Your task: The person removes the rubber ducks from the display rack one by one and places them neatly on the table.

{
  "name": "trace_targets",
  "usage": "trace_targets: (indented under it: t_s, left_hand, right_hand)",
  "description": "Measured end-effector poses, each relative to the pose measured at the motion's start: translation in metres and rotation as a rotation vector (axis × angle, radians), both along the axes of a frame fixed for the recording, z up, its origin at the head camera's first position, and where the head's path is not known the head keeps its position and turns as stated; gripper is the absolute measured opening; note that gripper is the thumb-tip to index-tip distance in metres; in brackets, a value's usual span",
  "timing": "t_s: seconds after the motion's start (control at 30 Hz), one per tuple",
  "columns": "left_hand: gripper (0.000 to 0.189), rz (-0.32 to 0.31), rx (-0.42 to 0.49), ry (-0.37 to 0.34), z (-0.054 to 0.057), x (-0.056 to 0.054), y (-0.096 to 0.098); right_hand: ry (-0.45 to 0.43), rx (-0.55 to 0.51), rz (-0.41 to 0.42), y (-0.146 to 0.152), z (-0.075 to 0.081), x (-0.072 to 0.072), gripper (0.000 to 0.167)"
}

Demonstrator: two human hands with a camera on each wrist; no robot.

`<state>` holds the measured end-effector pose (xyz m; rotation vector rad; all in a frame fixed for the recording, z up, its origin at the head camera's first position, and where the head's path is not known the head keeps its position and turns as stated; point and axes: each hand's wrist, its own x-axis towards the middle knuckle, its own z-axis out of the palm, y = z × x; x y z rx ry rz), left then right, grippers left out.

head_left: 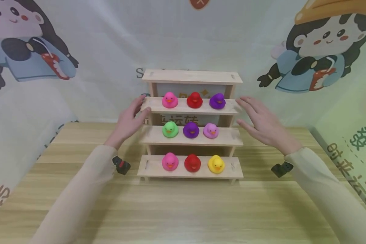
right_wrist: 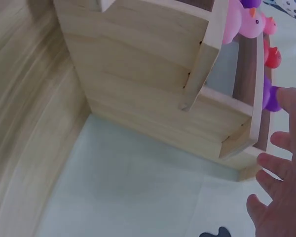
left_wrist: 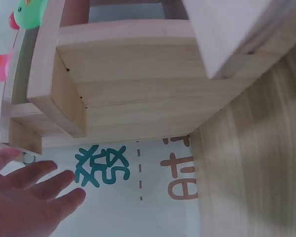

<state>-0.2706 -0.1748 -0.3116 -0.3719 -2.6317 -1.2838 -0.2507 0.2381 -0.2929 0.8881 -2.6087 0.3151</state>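
A small wooden stepped shelf stands on the table with rubber ducks on its three lower tiers. The upper of these holds a pink duck, a red duck and a purple duck. On the middle one sit a green duck, a purple duck and a light-pink duck. Along the bottom are a pink duck, a red duck and a yellow duck. My left hand and right hand flank the shelf near the upper duck row, fingers extended, holding nothing.
Behind the shelf hangs a pale printed cloth with cartoon figures and lettering, which also lines both sides. The wood-grain table reaches forward between my forearms. The shelf's top board bears no ducks.
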Motion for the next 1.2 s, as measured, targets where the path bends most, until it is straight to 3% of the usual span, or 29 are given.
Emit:
trace_targets:
  t_s: [0.2, 0.53, 0.97, 1.2]
  left_hand:
    - [0.051, 0.025, 0.112, -0.036, -0.008, -0.013, 0.003]
    - [0.047, 0.021, 0.278, -0.117, -0.019, -0.014, 0.006]
    - [0.048, 0.004, 0.330, -0.224, -0.014, -0.012, 0.006]
    - [0.047, -0.013, 0.358, -0.228, -0.015, -0.013, 0.006]
  right_hand:
    - [-0.077, -0.011, -0.008, -0.017, 0.007, -0.007, 0.071]
    - [-0.196, -0.182, 0.075, -0.041, 0.015, -0.022, 0.067]
    - [-0.176, -0.393, 0.153, -0.058, 0.015, -0.027, 0.038]
    - [-0.144, -0.442, 0.138, -0.055, 0.012, -0.027, 0.037]
